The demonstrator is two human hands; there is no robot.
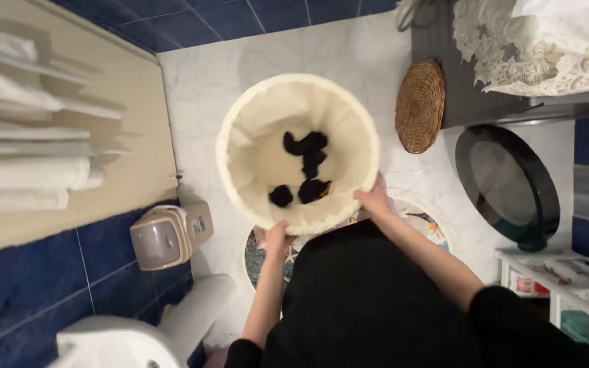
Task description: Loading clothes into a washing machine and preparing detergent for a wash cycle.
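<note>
Head view, both hands, left hand & right hand, clamped on round cream laundry basket rim, dark clothes inside

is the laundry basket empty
No, a few dark clothes lie at the bottom of the cream basket that both hands hold.

Clothes lie in basket, beside mat.

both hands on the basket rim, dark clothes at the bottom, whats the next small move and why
Probably carry the cream basket toward the washer door, open on the person's right. The left hand and right hand both grip its near rim, so neither is free to pick out the few dark clothes inside.
</note>
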